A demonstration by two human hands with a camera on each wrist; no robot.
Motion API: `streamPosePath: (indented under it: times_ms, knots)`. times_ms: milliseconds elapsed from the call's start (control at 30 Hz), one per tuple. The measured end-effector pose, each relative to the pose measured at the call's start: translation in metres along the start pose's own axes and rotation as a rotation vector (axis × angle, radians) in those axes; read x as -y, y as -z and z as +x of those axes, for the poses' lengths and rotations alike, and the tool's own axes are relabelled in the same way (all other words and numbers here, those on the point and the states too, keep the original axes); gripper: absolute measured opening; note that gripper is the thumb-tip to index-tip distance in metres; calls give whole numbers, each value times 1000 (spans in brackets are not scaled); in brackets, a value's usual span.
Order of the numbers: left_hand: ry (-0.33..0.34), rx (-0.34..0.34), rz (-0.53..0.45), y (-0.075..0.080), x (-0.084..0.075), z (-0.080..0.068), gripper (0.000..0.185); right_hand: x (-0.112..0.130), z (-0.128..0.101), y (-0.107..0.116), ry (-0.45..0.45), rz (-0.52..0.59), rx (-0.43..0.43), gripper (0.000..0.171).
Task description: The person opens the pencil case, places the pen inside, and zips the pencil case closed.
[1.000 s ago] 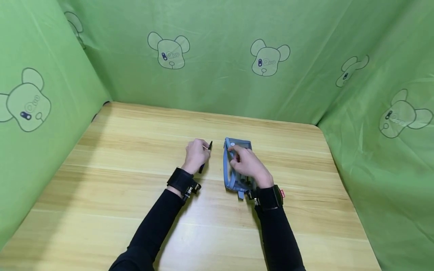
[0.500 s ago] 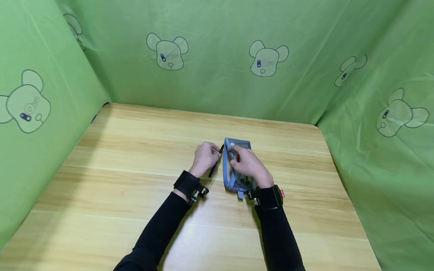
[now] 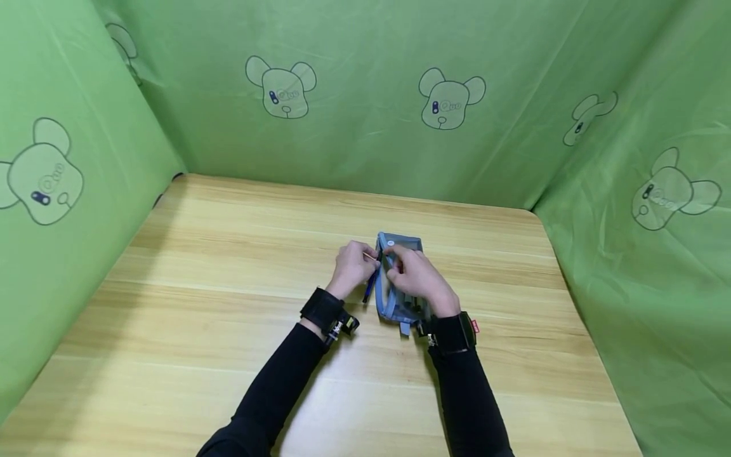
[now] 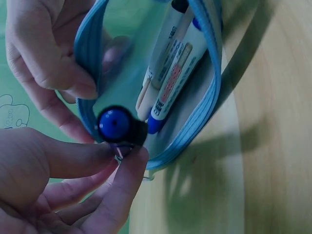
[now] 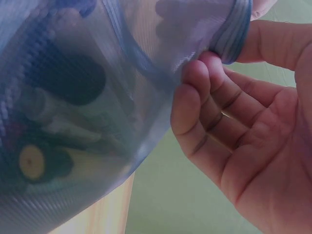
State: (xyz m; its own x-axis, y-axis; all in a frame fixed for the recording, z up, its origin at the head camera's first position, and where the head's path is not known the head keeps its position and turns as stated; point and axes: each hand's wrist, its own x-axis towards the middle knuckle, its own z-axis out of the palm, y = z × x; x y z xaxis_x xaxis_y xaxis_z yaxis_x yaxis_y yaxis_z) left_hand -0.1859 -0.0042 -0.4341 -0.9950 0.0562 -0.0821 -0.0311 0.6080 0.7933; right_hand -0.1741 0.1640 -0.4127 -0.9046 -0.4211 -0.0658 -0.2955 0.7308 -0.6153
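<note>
A blue see-through mesh pencil case (image 3: 388, 310) lies on the table with its zipped mouth (image 4: 210, 92) held apart. My right hand (image 3: 421, 278) pinches the edge of that mouth between thumb and fingers, as the right wrist view shows. Between thumb and fingertips my left hand (image 3: 354, 266) pinches a dark pen (image 3: 368, 289) with a blue end (image 4: 115, 124). The pen's far tip reaches the case's opening in the head view. Inside the case lie white markers, one with a blue cap (image 4: 178, 73) and one with a black cap (image 4: 163, 51).
The wooden table (image 3: 228, 228) spreads around the case on all sides. Green cloth walls (image 3: 365, 139) with bear-head prints stand behind and at both sides. Through the mesh shows a round yellowish end (image 5: 31, 162) of another item in the case.
My left hand has carried the pen rightward, from the table left of the case up to its mouth. The right hand and the case stay where they were.
</note>
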Motion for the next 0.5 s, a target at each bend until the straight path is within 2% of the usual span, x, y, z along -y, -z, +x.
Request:
streamPosePath:
  times_ms: [267,400,500]
  knots:
    - [49,14,-74,-8,1,3,12,-1,1,0,-4,3,-7,48]
    - [55,20,-146,-12,2,4,10,-1,2,0,-2,-1,-6,48]
    - [54,33,-238,-16,3,5,9,-1,1,0,3,-2,-9,47]
